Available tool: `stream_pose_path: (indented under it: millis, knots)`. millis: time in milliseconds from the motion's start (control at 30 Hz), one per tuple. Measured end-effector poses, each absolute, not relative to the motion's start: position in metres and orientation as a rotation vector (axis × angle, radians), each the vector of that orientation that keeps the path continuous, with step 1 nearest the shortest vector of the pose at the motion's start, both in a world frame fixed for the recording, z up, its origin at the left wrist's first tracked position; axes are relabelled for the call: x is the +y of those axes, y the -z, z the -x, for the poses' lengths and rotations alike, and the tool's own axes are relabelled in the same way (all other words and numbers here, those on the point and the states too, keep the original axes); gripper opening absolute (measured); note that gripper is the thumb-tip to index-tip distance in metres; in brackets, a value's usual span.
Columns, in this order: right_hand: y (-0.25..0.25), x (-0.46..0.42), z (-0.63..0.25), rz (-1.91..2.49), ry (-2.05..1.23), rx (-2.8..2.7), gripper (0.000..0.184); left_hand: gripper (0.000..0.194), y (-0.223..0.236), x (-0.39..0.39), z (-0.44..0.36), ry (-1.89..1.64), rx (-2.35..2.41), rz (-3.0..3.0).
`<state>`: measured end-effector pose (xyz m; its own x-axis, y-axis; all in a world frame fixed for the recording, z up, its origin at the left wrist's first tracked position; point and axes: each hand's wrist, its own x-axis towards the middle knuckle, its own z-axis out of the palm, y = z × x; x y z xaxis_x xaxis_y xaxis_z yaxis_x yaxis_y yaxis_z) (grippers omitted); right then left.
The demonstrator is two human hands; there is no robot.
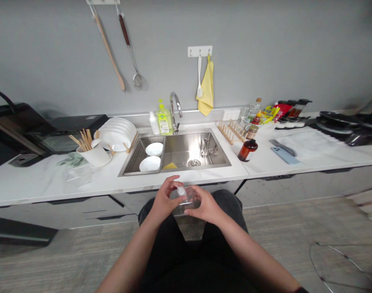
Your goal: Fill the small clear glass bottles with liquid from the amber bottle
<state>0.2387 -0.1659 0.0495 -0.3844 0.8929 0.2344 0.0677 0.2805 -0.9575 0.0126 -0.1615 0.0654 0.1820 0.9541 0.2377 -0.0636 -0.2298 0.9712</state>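
Note:
Over my lap, just in front of the counter edge, a clear plastic container (190,196) is held between both hands. A small white piece (181,191), perhaps its cap or pump, shows at its left top; how it is joined I cannot tell. My left hand (167,199) curls round the left side, thumb and fingers by the white piece. My right hand (205,205) grips the right side between thumb and fingers. Beyond them lies the steel sink (186,146), with two white bowls (150,164) in its left rack and a yellow sponge (170,166) near its front.
Left of the sink stand white plates (117,132), a chopstick holder (94,155), a green cloth (72,159) and clear plastic (79,175). To the right are a wooden rack (231,132), an amber bottle (248,150) and a phone (285,155). The faucet (175,110) rises behind the sink.

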Motion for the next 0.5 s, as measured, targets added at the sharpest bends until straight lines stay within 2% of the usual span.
stream_pose_path:
  millis: [100, 167, 267, 433, 500]
  knots:
    - [-0.0501, -0.1657, -0.24, 0.88, -1.183, -1.695, 0.077, 0.113, -0.0648, -0.1604, -0.0108, -1.181, 0.839, -1.45]
    - [-0.0504, -0.1652, -0.2412, 0.885, -1.191, -1.682, 0.081, 0.108, -0.0651, -0.1593, -0.0091, -1.136, 0.732, -1.422]
    - [-0.0513, -0.165, -0.2419, 0.92, -1.187, -1.699, 0.08, 0.09, -0.0664, -0.1561, -0.0089, -1.202, 0.802, -1.445]
    - [-0.0542, -0.167, -0.2418, 0.942, -1.127, -1.73, 0.08, 0.095, -0.0712, -0.1605, -0.0127, -1.19, 0.873, -1.572]
    - [-0.0542, -0.1671, -0.2441, 0.95, -1.136, -1.729, 0.081, 0.09, -0.0714, -0.1646, -0.0125, -1.125, 0.82, -1.569]
